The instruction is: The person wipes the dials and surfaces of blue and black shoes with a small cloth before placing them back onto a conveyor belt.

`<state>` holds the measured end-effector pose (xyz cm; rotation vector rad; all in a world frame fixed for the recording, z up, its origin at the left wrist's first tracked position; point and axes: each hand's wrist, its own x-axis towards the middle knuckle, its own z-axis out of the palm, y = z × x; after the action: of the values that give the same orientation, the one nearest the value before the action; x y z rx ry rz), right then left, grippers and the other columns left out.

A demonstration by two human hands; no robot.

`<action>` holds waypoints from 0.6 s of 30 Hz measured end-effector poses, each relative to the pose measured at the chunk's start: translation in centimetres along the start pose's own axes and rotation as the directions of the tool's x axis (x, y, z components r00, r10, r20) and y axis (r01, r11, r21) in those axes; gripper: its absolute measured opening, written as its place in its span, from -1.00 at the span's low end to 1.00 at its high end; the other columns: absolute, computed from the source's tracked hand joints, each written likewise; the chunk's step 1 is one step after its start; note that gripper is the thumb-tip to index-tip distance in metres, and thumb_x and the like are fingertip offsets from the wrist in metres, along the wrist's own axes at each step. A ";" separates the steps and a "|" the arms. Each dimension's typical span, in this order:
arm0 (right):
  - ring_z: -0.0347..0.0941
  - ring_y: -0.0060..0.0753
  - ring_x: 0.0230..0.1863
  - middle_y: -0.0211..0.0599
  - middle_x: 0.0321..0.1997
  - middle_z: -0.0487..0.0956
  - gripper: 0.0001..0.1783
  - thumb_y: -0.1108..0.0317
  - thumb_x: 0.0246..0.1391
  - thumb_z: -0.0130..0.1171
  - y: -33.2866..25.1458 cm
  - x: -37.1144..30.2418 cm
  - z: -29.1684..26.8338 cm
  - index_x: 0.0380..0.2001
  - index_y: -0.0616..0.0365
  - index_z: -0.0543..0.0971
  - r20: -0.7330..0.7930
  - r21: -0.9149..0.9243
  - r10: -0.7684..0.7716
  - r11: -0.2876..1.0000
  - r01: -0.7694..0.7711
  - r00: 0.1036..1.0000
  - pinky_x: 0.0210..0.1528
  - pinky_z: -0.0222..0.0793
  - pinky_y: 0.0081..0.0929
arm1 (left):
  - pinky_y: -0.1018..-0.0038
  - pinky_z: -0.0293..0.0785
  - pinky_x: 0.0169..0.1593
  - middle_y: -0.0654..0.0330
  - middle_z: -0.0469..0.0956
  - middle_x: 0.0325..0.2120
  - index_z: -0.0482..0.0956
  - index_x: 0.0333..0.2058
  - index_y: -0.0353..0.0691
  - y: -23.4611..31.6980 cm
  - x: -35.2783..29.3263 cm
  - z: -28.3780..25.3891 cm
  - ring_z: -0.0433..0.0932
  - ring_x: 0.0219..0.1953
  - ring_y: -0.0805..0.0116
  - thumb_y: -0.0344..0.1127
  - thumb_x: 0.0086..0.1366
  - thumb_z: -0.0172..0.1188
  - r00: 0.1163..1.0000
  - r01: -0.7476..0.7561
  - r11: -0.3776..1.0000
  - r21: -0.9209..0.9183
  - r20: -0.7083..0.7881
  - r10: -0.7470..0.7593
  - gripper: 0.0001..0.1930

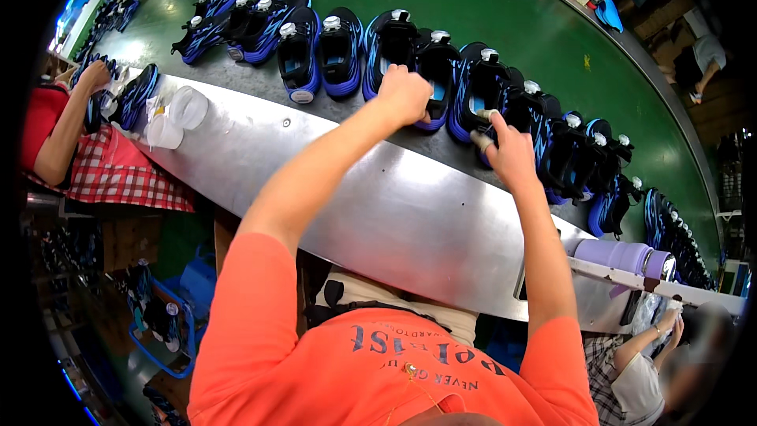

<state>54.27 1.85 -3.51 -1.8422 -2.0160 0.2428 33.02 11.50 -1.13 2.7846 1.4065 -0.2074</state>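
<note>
Black sneakers with blue-purple soles and round white dials stand in a row, toes away from me. My left hand [406,97] is closed at the heel end of two neighbouring sneakers, one black sneaker [392,35] and another sneaker [436,71]. Its fingertips are partly hidden, and it appears to grip the second one. To its right, my right hand [509,150] has pale covers on the thumb and a finger. Those two digits close on the heel collar of a further sneaker [479,83]; its other fingers are curled and partly hidden.
Beneath the shoes runs a green conveyor belt [520,12], with a metal ledge [394,205] on my side. Clear plastic cups [189,108] stand at the left, by a co-worker's arm [75,114]. A purple bottle [619,256] lies at the right near a white rail [670,289]. Another person [631,371] sits lower right.
</note>
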 end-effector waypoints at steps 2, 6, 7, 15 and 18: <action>0.50 0.09 -0.40 -0.11 -0.49 0.58 -0.63 0.03 0.02 0.23 0.6 0.2 -1.4 -0.19 0.01 0.48 0.038 0.077 0.042 0.996 -0.045 0.998 -0.37 0.34 -0.11 | 0.26 0.48 -0.27 0.04 0.61 -0.49 0.64 -0.43 -0.16 -0.4 -1.3 -3.0 0.58 -0.33 0.02 -0.02 -0.04 0.37 0.992 -0.123 0.938 -0.324 -0.013 0.126 -0.66; 0.51 0.01 -0.44 -0.15 -0.53 0.58 -0.65 0.05 -0.03 0.28 -1.4 -3.8 -5.4 -0.33 0.08 0.52 0.209 0.127 0.043 0.989 -0.071 0.977 -0.38 0.38 -0.21 | 0.30 0.45 -0.38 0.11 0.57 -0.59 0.57 -0.52 -0.17 -1.1 -9.9 -5.4 0.56 -0.48 0.17 -0.07 -0.09 0.39 0.912 -0.078 0.741 -0.667 0.252 0.323 -0.69; 0.51 -0.06 -0.48 -0.20 -0.53 0.58 -0.69 0.11 -0.04 0.30 -2.3 -5.9 -5.9 -0.33 0.08 0.53 0.207 0.083 -0.053 0.996 0.037 0.977 -0.41 0.38 -0.28 | 0.24 0.41 -0.31 0.18 0.51 -0.62 0.55 -0.50 -0.12 -1.5 -13.1 -4.9 0.47 -0.42 0.14 -0.13 -0.08 0.40 0.907 -0.241 0.797 -0.554 0.163 0.388 -0.74; 0.42 -0.03 -0.44 -0.19 -0.54 0.50 -0.60 0.05 -0.07 0.29 -12.0 -17.5 -5.3 -0.29 0.09 0.49 0.285 0.291 -0.269 0.939 0.184 0.920 -0.28 0.29 -0.23 | 0.22 0.41 -0.20 0.01 0.52 -0.49 0.57 -0.29 -0.14 -3.7 -27.9 -5.6 0.46 -0.31 -0.06 -0.64 -0.13 0.09 0.985 0.023 0.986 -0.168 0.171 0.006 -0.63; 0.43 0.02 -0.32 -0.11 -0.41 0.50 -0.51 0.07 0.00 0.24 -13.4 -18.1 -4.7 -0.10 0.15 0.42 0.324 0.434 -0.273 0.894 0.114 0.906 -0.13 0.27 -0.21 | 0.24 0.29 0.08 0.06 0.53 -0.14 0.61 -0.16 -0.10 -0.5 -28.2 -6.4 0.40 0.04 0.05 -0.65 -0.07 0.04 0.989 0.093 0.995 0.027 -0.117 -0.089 -0.54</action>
<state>44.86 -18.19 2.86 -1.3929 -2.1692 0.9466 16.85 -10.31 8.80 2.8026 1.5712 -0.0719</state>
